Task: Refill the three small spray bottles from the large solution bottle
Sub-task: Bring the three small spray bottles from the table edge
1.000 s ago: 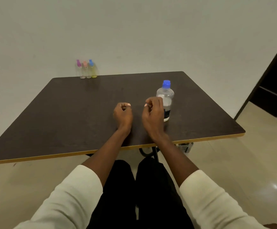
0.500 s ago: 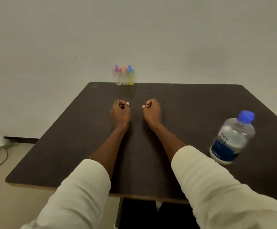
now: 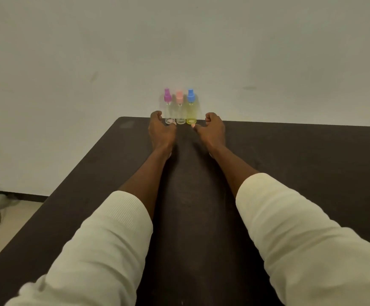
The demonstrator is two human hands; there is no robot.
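The dark table (image 3: 290, 173) fills the lower view, its far edge close to a pale wall (image 3: 179, 40). Both arms reach across it in cream sleeves (image 3: 104, 239) pushed back from the forearms, probably to keep the cuffs away from any spilled liquid.

At the far edge the left hand (image 3: 160, 129) and right hand (image 3: 213, 130) bracket the row of bottles, one on each side. Each grip is half curled and holds nothing, the thumbs pointing inward toward the bottle bases. Whether the fingertips touch the outer bottles cannot be told. The placement suggests the person means to gather all three at once and draw them nearer, since they stand too far away for easy pouring.

The three small spray bottles stand upright, side by side and touching or nearly so: the purple-capped bottle (image 3: 168, 107) on the left, the pink-capped bottle (image 3: 179, 107) in the middle, and the blue-capped bottle (image 3: 191, 109), yellow-tinted, on the right. All caps are on. The large solution bottle is out of view, so no refilling has begun.
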